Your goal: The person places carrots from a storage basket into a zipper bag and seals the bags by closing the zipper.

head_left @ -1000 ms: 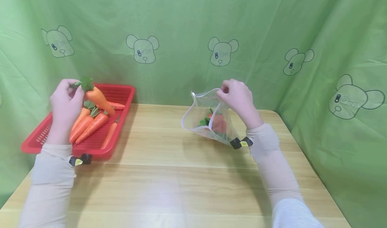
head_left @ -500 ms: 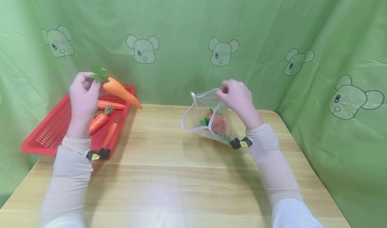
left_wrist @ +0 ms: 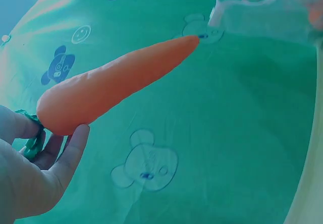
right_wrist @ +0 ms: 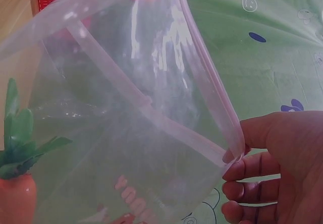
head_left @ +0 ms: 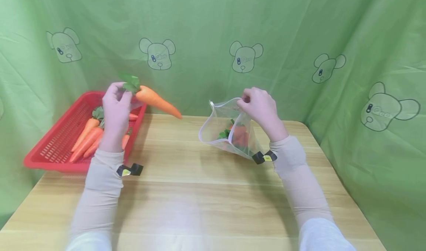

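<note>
My left hand [head_left: 116, 112] pinches a carrot [head_left: 158, 101] by its green leafy top, in the air above the basket's right side. The carrot's tip points right and slightly down; in the left wrist view the whole orange root [left_wrist: 111, 85] shows, a fingertip against its thick end. My right hand [head_left: 261, 110] pinches the rim of a clear zip bag [head_left: 213, 130] at its right corner. The bag's mouth gapes toward the upper left. Inside it lies a carrot with green leaves [right_wrist: 19, 196], along with other orange-red items blurred by the plastic.
A red plastic basket [head_left: 50, 165] stands at the table's left, with several carrots [head_left: 87, 140] in it, partly behind my left arm. The wooden table [head_left: 186, 191] runs between basket and bag. A green curtain [head_left: 199, 80] hangs behind and at both sides.
My left hand has lifted the carrot out of the basket and carried it right, the root swinging closer to level. My right hand and the bag have stayed nearly still.
</note>
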{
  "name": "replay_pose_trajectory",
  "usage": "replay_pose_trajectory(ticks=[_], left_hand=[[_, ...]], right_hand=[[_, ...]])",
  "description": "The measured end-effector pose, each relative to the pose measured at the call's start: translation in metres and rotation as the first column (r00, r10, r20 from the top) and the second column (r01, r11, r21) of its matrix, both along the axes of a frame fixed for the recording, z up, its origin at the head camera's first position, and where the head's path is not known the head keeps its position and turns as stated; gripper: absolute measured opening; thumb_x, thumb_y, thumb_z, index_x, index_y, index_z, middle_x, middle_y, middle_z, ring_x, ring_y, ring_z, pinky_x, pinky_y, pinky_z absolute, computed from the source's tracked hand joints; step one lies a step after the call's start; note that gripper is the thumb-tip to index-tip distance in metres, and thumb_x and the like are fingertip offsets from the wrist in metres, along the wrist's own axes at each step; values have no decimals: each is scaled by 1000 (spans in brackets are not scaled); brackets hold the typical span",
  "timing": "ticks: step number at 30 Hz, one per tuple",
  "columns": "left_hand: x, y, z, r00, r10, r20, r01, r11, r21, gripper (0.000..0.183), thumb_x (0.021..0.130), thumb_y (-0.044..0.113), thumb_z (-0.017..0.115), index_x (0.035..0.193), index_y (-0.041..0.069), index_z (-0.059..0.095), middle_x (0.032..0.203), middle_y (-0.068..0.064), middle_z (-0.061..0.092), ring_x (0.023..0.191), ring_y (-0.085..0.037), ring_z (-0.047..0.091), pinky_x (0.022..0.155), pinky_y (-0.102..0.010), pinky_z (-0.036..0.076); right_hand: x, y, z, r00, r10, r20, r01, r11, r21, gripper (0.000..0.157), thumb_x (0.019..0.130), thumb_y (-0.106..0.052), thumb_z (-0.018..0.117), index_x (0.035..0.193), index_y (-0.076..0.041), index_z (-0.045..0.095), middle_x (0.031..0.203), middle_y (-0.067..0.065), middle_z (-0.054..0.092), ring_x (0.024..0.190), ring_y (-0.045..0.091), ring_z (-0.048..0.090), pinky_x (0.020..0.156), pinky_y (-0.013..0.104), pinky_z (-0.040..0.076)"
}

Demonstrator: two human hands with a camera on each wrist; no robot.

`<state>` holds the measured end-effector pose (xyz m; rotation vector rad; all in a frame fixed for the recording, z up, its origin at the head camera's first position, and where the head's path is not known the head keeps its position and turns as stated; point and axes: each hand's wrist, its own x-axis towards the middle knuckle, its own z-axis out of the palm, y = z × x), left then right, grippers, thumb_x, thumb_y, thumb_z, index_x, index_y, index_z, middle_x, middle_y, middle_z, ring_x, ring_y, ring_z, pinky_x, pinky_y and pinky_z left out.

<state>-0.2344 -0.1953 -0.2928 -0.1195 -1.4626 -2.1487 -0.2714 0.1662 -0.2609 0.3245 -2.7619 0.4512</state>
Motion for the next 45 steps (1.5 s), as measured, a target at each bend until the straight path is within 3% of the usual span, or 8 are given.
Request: replay_pose_trajectory(ticks=[8, 14, 18, 25, 34, 40, 42, 45], left_hand=[[-6, 32, -9, 997, -38, 63, 39, 999, -11, 24, 93, -9, 46, 95, 12, 57, 104, -3, 65, 91, -14, 66, 72, -28, 60], [-8, 54, -17, 995, -79, 60, 83, 994, -66, 25, 93, -8, 47, 95, 15, 56, 104, -1, 64, 94, -13, 66, 76, -31, 60], [-9, 70, -21, 991, -120, 62, 124, 991, -56, 25, 93, -8, 48, 96, 15, 56, 104, 0, 64, 95, -12, 66, 76, -32, 61], [-11, 95, -31, 976, -209, 58, 212, 977, -39, 21, 92, -8, 47, 98, 11, 55, 105, -4, 63, 94, -12, 65, 78, -35, 60], [-5, 119, -41, 950, -291, 114, 302, 948, -101, 17, 93, -5, 48, 109, -1, 53, 119, -18, 60, 100, -17, 65, 82, -37, 60], [1, 128, -44, 931, -328, 162, 352, 923, -153, 20, 93, -5, 48, 113, -7, 51, 116, -17, 58, 102, -20, 64, 81, -36, 60], [2, 129, -44, 935, -313, 166, 340, 925, -171, 20, 93, -4, 49, 113, -7, 51, 115, -16, 58, 102, -20, 63, 80, -35, 60], [1, 128, -43, 956, -261, 137, 283, 943, -173, 19, 93, -5, 49, 112, -7, 51, 114, -17, 58, 101, -19, 63, 80, -32, 60]], right_hand=[[-2, 0, -1, 1000, 4, 7, -4, 1000, -3, 16, 84, -24, 55, 73, -13, 55, 81, 6, 54, 73, 23, 49, 55, 33, 37], [-4, 1, -3, 1000, 6, -1, -6, 1000, -8, 17, 84, -23, 55, 71, -13, 54, 79, 6, 53, 73, 22, 48, 54, 32, 36], [-4, 0, -3, 1000, 6, -1, -6, 1000, -10, 17, 84, -23, 54, 71, -13, 53, 80, 6, 53, 73, 22, 48, 54, 32, 35], [-4, -2, -3, 1000, 8, 10, -7, 1000, -13, 16, 84, -24, 55, 73, -12, 55, 81, 6, 55, 73, 23, 49, 55, 32, 37], [-5, -3, -3, 1000, 10, 14, -10, 1000, -16, 15, 83, -24, 55, 73, -12, 56, 81, 7, 55, 73, 23, 50, 55, 33, 37], [-4, -3, -2, 1000, 4, 2, -4, 1000, -22, 15, 81, -23, 55, 71, -13, 54, 79, 6, 54, 73, 23, 49, 55, 33, 36], [-3, -3, -2, 1000, 3, 2, -3, 1000, -23, 14, 81, -23, 54, 71, -13, 54, 79, 6, 53, 73, 23, 49, 55, 33, 36], [-3, -3, -2, 1000, 5, 3, -5, 1000, -22, 14, 82, -22, 54, 71, -13, 54, 79, 6, 54, 73, 23, 49, 55, 33, 36]])
